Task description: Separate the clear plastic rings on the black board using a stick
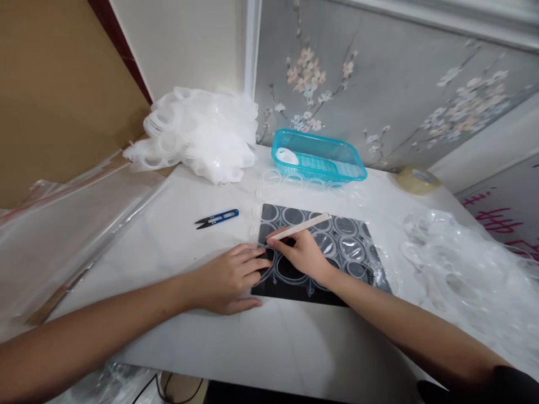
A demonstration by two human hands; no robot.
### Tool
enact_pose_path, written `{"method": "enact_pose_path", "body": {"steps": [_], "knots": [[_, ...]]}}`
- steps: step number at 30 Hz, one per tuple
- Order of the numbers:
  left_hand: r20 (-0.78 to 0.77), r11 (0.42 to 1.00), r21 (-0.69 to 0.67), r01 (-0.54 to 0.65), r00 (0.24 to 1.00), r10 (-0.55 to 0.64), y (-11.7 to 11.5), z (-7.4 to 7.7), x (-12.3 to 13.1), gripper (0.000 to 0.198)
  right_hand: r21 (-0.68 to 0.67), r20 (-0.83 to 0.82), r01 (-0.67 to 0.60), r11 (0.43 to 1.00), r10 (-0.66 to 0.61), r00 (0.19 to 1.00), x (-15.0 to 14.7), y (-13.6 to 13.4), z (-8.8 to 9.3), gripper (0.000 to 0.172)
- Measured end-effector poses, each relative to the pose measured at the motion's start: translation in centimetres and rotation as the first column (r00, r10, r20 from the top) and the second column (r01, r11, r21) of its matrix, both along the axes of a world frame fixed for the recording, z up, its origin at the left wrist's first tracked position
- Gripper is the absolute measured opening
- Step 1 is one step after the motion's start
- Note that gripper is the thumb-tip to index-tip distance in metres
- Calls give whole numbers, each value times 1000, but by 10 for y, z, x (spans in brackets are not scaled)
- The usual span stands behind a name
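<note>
A black mat [286, 289] lies on the white table, with a sheet of translucent rings [347, 225] joined in rows on top of it. My right hand [305, 252] grips a slim cream-coloured stick-shaped tool [309, 223], its lower end near the sheet's left side. What that end looks like is hidden by my fingers. Palm down, my left hand [236, 278] rests at the left edge of the mat, fingers stretched out over the rings close to my right fingertips. Blue-handled thread snips [218, 219] lie on the table beyond my left hand.
A blue plastic basket [351, 163] with white rings inside stands at the back. Translucent ring sheets form a pile [202, 134] at back left and another heap [458, 275] at right. A tape roll [416, 179] sits back right; clear plastic bags [80, 224] lie left.
</note>
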State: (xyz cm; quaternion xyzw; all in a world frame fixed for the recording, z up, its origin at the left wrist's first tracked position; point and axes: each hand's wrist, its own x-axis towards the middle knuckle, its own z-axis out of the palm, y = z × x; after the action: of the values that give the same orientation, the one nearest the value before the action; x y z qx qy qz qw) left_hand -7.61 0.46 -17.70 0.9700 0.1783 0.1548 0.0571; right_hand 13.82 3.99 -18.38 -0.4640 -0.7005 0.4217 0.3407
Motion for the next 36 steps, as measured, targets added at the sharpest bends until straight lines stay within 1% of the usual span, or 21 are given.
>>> {"method": "enact_pose_path", "body": {"steps": [4,6,8,9,10,12,14,16,17,19,20,22,25,28,31,33,34,36], "knots": [[-24,999,-29,-28,999,27,1,-1,0,32,3,-6,-23,1000,23,1000,0,1,1,12],[-22,998,-47,-39,999,38,1,-1,0,33,26,12,-33,999,32,999,0,1,0,12],[-12,997,-66,-43,999,42,1,0,0,33,106,50,-53,993,47,998,1,1,-2,13],[-9,996,-76,-44,999,43,1,0,1,34,166,83,-86,982,73,994,2,1,-3,15],[-10,995,-86,-45,999,44,1,1,1,34,231,134,-141,963,112,985,3,1,-4,18],[-22,993,-109,-45,999,43,1,2,1,36,327,278,-305,894,218,936,6,4,-5,22],[-39,990,-135,-46,998,41,2,3,2,38,350,425,-450,822,289,858,8,10,-3,24],[-44,986,-161,-51,998,45,2,3,1,43,357,517,-511,782,290,805,9,17,0,23],[-40,984,-172,-56,998,49,3,2,1,46,373,540,-518,770,274,796,9,20,1,22],[-22,979,-194,-65,998,62,3,1,1,51,425,549,-511,747,235,802,7,27,2,22],[-6,976,-206,-67,998,67,3,0,1,51,454,534,-488,746,210,819,7,29,2,22],[27,972,-228,-61,997,69,3,-1,0,51,498,477,-395,772,136,868,6,34,2,22],[53,968,-251,-32,997,47,3,0,0,49,522,391,-201,829,-23,920,10,47,6,23],[51,963,-267,-23,998,38,3,2,0,50,505,279,6,863,-169,945,18,71,18,21],[56,960,-280,-26,997,44,3,3,0,50,405,80,256,878,-313,946,30,94,32,14],[71,960,-280,-23,996,44,3,3,-1,49,319,-89,371,872,-362,928,37,100,42,12],[80,961,-275,-20,996,43,3,3,-2,47,267,-169,394,880,-360,918,40,99,46,12],[97,968,-251,-15,994,40,4,4,-3,44,144,-287,385,911,-334,898,46,88,51,13]]}}
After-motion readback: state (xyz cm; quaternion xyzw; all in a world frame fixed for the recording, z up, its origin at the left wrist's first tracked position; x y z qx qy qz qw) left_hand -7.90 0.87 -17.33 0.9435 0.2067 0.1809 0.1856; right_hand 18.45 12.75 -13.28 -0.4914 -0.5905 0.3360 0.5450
